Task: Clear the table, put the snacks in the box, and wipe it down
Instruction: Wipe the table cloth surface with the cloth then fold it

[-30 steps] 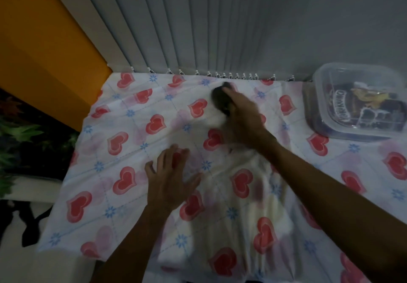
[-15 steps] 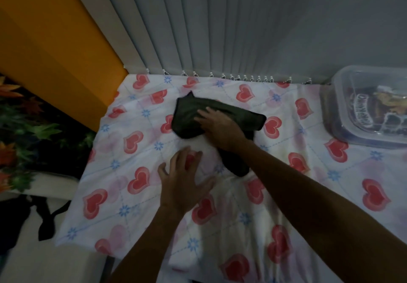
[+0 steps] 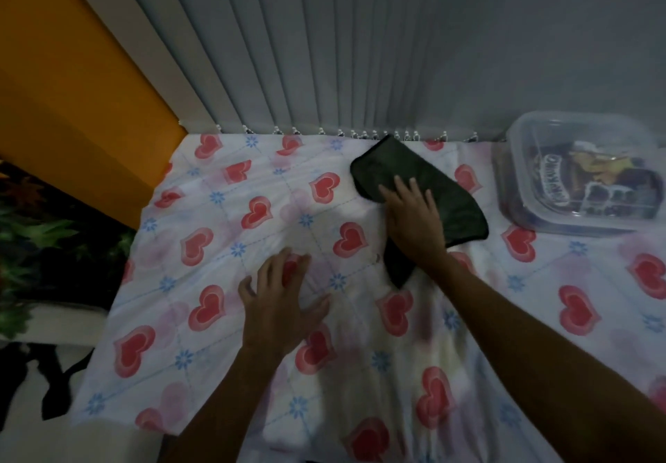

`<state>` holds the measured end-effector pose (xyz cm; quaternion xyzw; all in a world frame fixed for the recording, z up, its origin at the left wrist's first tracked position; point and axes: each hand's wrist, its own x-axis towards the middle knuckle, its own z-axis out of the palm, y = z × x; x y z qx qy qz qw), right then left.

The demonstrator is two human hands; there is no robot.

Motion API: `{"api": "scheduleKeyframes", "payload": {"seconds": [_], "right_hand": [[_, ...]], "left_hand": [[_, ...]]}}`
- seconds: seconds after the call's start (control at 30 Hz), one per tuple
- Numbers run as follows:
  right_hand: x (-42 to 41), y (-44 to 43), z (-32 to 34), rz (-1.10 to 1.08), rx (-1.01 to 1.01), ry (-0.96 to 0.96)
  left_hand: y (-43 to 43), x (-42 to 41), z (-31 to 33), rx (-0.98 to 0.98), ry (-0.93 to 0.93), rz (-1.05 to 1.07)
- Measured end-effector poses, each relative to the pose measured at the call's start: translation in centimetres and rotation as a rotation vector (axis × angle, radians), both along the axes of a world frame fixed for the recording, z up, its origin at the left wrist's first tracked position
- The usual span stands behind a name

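A dark green cloth (image 3: 393, 170) lies spread on the table, which is covered by a white tablecloth (image 3: 223, 282) with red hearts and blue flowers. My right hand (image 3: 412, 219) presses flat on the cloth's middle, near the table's back edge. My left hand (image 3: 283, 304) rests flat on the tablecloth to the front left, fingers spread, holding nothing. At the back right stands a clear plastic box (image 3: 519, 145) with its lid on and snack packets inside.
Grey vertical blinds (image 3: 324, 66) hang right behind the table. An orange wall (image 3: 72, 102) rises at the left, with green and orange foliage (image 3: 43, 235) below it. The table's left edge drops to a pale floor with a dark strap (image 3: 54, 383).
My right hand slid the dark cloth left across the table, then back to the right toward the box. The cloth is now spread out. My left hand stays pressed on the tablecloth.
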<state>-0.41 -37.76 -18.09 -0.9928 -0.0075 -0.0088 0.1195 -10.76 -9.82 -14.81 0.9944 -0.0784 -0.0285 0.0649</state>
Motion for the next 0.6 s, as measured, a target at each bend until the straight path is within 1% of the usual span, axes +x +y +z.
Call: {"api": "scheduleKeyframes", "payload": {"seconds": [0.13, 0.27, 0.33, 0.43, 0.6], "right_hand": [[-5.5, 0.4, -0.4, 0.043, -0.035, 0.034], [-11.1, -1.1, -0.3, 0.004, -0.074, 0.038], [-13.8, -2.1, 0.0, -0.041, -0.068, 0.035], [-17.1, -3.6, 0.2, -0.164, -0.071, 0.026], [-20.7, -5.4, 0.3, -0.325, -0.048, 0.014]], "left_hand": [[-0.1, -0.1, 0.2, 0.005, -0.008, 0.002], [0.0, -0.1, 0.0, 0.006, -0.018, -0.019], [0.1, -0.1, -0.2, 0.0, -0.03, -0.024], [0.0, -0.2, -0.3, 0.007, -0.05, -0.028], [0.1, -0.4, -0.4, 0.012, -0.049, -0.031]]}}
